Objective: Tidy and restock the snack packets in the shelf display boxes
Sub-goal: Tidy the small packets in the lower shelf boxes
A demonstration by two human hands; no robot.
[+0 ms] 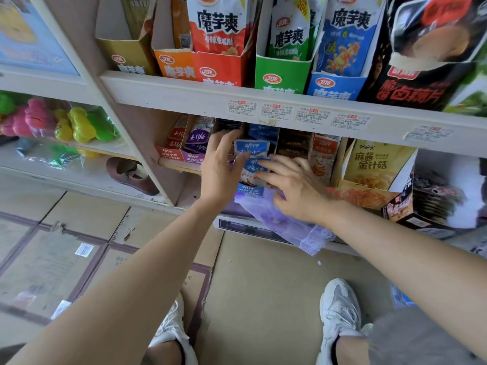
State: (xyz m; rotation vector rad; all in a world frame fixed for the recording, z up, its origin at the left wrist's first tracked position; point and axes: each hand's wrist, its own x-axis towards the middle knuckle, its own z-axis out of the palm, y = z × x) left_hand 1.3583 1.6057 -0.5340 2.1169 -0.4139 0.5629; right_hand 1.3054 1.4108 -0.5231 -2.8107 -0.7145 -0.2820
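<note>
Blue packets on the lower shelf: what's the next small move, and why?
Probably press the blue packets back into their box with both hands. The left hand and right hand rest on them with straight fingers, and the front packets sit staggered, not flush with each other.

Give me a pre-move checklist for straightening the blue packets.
1. Hands on target: ok. The left hand and right hand both touch the blue packets.
2. Hands free: ok. Fingers are straight and spread, with nothing pinched.
3. Packets aligned: not ok. The front ones sit staggered at different heights in the blue display box.
4. Purple mesh bag clear: not ok. It lies under the right hand, just below the box front.
5. Space deeper in the box: cannot tell. The shelf edge hides it.
</note>
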